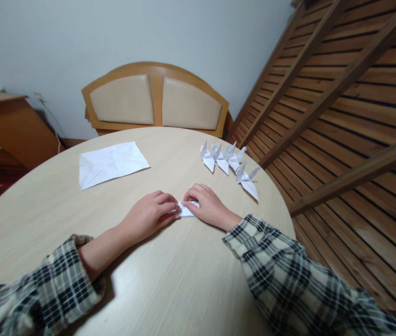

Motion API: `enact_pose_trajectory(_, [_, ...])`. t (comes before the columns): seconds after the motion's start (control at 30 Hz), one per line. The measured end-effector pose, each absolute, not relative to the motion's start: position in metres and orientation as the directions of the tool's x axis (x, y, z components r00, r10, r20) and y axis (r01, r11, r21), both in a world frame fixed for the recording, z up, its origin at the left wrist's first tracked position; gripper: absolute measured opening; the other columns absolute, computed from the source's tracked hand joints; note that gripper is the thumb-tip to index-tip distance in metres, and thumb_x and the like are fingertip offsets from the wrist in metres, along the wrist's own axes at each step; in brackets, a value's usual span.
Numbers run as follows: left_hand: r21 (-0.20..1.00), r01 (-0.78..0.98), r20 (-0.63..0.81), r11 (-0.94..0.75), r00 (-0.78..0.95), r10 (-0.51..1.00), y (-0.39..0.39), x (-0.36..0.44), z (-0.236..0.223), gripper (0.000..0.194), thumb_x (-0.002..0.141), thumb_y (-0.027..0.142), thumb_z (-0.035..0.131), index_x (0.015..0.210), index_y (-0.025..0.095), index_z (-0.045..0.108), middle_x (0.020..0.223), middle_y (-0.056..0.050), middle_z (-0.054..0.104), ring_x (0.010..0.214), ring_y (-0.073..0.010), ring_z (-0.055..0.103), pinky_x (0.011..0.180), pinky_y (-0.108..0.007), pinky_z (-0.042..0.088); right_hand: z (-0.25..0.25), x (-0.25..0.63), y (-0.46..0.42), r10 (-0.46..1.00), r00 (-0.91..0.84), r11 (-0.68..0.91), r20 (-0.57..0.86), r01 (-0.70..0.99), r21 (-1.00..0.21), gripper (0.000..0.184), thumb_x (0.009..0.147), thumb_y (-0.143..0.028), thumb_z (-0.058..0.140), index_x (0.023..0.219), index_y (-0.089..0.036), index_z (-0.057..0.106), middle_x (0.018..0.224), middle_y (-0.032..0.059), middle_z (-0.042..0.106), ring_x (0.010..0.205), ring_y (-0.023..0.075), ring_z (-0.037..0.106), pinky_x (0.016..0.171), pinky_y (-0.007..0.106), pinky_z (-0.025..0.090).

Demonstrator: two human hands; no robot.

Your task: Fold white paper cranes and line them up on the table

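item: one table (170,280), round, pale, fine-grained, smooth; it is carrying all the paper.

item: one folded strip (189,211), white paper, narrow, flat, layered; it is lying inward from the table's far edge, nearer the right edge than the left, and my two hands are partly covering it.

item: my left hand (151,212), bare, fingers bent; it is closing on the strip's left end, thumb on the near side.

item: my right hand (209,206), bare, fingers curled; it is gripping the strip's right end with thumb and fingertips meeting at the paper.

item: two sleeves (278,266), plaid cloth, cream, black and grey; they are covering my forearms.

item: one sheet (114,164), white paper, four-sided, creased; it is lying flat toward the table's far left edge.

item: four cranes (248,184), folded white paper, crisp, pointed; they are standing by the table's far right edge, three bunching in a row, the fourth sitting just beside them on the near side.

item: one cabinet (5,105), brown wood; it is standing beyond the table's left edge, its opening showing contents too dark to tell.

item: one arched back (158,100), wood, two cream padded panels; it is rising behind the far edge.

item: one slatted partition (351,126), brown planks, diagonal beams; it is running along the right.
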State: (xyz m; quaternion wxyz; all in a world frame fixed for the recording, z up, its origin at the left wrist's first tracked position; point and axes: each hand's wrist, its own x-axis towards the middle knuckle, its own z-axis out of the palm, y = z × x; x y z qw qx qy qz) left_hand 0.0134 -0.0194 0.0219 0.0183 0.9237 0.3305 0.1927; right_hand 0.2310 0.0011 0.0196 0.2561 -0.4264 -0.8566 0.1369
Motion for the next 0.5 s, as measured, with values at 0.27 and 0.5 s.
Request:
enact_pose_trajectory(0.27, [0.078,0.597,0.367,-0.798,0.727,0.58,-0.0232,0.014,0.0284,0.023,0.098,0.028,0.046,0.095,0.019,0.067,0.093,-0.007,0.069,0.083,-0.0192,0.063,0.07,-0.029,0.049,0.0203,0.2293,0.0005,0.793,-0.518,0.608,0.321,0.638,-0.472,0.008,0.086,-0.025,0.065,0.082,-0.018,0.064,0.086,0.0023,0.06,0.087,0.0162,0.054,0.082,0.03,0.039])
enact_pose_trajectory(0.5, [-0.001,0.612,0.345,-0.791,0.742,0.574,-0.0251,0.0163,0.0316,0.021,0.097,0.022,0.045,0.09,0.015,0.063,0.087,-0.008,0.068,0.079,-0.0208,0.061,0.068,-0.031,0.048,0.0222,0.2275,-0.0004,0.789,-0.527,0.612,0.318,0.621,-0.49,0.01,0.086,-0.025,0.063,0.079,-0.018,0.061,0.083,0.0021,0.06,0.084,0.0157,0.054,0.08,0.03,0.039])
